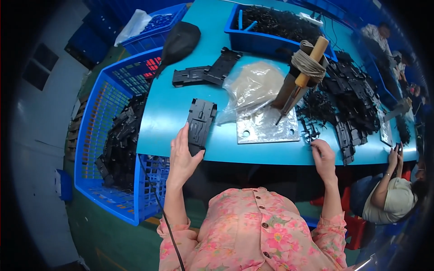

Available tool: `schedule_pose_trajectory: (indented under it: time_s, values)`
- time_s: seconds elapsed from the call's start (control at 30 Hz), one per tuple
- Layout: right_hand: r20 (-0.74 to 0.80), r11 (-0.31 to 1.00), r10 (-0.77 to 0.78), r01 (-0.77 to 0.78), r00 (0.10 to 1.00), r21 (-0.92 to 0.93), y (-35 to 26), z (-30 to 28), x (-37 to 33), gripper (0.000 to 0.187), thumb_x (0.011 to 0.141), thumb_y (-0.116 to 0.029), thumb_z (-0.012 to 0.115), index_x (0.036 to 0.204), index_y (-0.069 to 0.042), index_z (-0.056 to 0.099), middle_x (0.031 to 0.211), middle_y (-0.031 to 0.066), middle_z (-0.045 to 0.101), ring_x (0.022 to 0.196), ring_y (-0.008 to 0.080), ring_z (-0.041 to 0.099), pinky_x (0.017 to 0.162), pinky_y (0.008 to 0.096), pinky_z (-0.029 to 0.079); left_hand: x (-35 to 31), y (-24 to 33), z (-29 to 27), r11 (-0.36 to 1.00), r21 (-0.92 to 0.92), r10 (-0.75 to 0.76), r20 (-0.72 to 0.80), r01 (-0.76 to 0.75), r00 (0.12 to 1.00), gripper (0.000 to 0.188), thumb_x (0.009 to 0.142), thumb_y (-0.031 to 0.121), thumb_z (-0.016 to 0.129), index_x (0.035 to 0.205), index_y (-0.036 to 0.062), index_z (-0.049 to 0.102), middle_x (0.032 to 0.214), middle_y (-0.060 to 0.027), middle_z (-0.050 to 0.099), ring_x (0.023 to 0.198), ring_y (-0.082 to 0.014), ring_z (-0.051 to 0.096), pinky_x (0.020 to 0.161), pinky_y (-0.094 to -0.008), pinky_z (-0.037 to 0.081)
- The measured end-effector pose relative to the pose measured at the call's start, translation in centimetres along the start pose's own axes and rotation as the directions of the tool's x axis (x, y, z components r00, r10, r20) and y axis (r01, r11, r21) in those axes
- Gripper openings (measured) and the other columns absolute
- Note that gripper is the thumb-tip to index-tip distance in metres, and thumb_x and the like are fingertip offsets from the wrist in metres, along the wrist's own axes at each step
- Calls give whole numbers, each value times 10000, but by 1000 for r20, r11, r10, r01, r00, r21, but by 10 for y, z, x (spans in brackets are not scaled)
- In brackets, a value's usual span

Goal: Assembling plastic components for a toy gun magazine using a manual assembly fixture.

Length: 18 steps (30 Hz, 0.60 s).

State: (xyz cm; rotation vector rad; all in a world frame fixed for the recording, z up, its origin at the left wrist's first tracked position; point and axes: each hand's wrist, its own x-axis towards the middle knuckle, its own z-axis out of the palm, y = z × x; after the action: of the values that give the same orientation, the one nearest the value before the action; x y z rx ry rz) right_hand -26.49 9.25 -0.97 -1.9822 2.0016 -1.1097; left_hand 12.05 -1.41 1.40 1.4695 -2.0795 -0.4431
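My left hand [180, 159] is closed on the near end of a black moulded plastic housing [202, 119], long and flat, which lies near the table's front edge. My right hand [324, 158] is at the same edge, thumb and fingers pinched on a small black plastic piece. That piece is at the near end of a loose heap of small black plastic parts [318, 106]. Between my hands is a metal plate [266, 133] with holes in its corners. Over it stands a wooden-handled tool [312, 63] with cord wound round it, its thin metal tip pointing down.
A clear plastic bag [253, 86] partly covers the plate. Two more housings [205, 74] and a dark pouch [181, 41] lie behind. Blue crate [106, 198] with black parts stands left; blue bin [253, 41] at the back. More housings [352, 90] pile right, near a co-worker [391, 198].
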Motion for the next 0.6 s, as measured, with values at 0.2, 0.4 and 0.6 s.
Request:
schedule_pose_trajectory:
  time_s: [0.2,0.4,0.6]
  values:
    - [1,990,-8,8,1000,-142,-2,-1,-1,125,745,0,562,870,9,570,918,139,568,749,249,568,676,298,451,1,1,8,1000,16,-1,69,-1,998,777,637,101,689,1286,-5,276,1199,-220,425,1046,-379,415,901,-411,341]
    - [-153,996,65,-75,986,-58,9,14,5,127,737,-80,620,776,17,547,762,143,568,695,276,561,628,320,447,17,1,7,978,116,-177,12,175,984,711,700,201,680,1259,-47,318,1086,-251,500,989,-364,485,858,-379,375]
    - [-150,915,395,-373,907,153,6,13,6,175,735,-23,639,864,5,523,701,50,556,587,78,495,533,214,412,44,-17,32,974,-15,-227,-45,227,973,720,716,203,680,1285,-16,297,1055,-213,502,910,-268,527,781,-331,418]
